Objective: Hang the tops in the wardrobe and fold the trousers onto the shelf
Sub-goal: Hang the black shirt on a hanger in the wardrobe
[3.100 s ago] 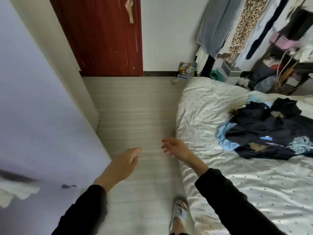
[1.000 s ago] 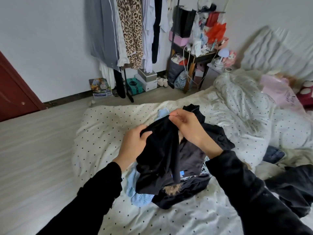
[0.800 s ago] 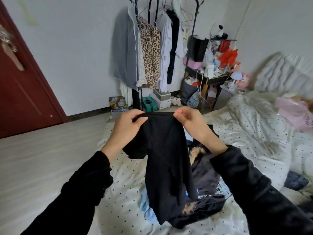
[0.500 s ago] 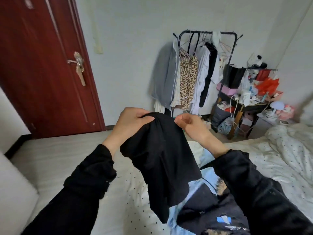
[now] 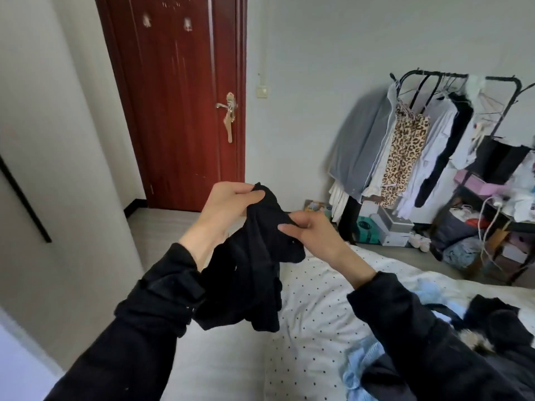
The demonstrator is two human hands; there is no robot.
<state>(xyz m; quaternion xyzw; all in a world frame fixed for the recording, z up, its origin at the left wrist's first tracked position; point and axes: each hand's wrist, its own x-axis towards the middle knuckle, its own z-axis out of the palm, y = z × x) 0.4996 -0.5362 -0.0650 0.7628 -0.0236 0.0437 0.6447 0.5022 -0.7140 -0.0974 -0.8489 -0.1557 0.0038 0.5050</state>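
**Black garment held up in both hands above the bed edge**

Black knitted fabric, a soft dark garment (image 5: 254, 273), hangs bunched in front of the person, lifted clear of the white polka-dotted bed sheet (image 5: 315, 319). The left hand (image 5: 228, 206) grips its top edge, fingers curled over the cloth with the thumb pressing from the front. The right hand (image 5: 312, 233) pinches the fabric just beside it, thumb and fingers closed on a fold. The 2 hands are close together, nearly touching, and the rest of the garment droops down past the left black sleeve (image 5: 162, 302). Whether it is a top or trousers cannot be told from its crumpled shape.

On the bed at the lower right lies a heap of dark clothes (image 5: 498, 322) over a pale blue knitted piece (image 5: 362, 363).

Behind the hands stands a dark red wooden door (image 5: 179, 96) with a metal lever handle (image 5: 227, 105). Against the white wall to the right is a black metal clothes rail (image 5: 434, 79) carrying a grey coat (image 5: 359, 146), a leopard-print garment (image 5: 402, 157) and white shirts (image 5: 434, 146). Boxes (image 5: 388, 227) sit on the floor under it. A cluttered dark desk (image 5: 492, 204) stands at the far right.
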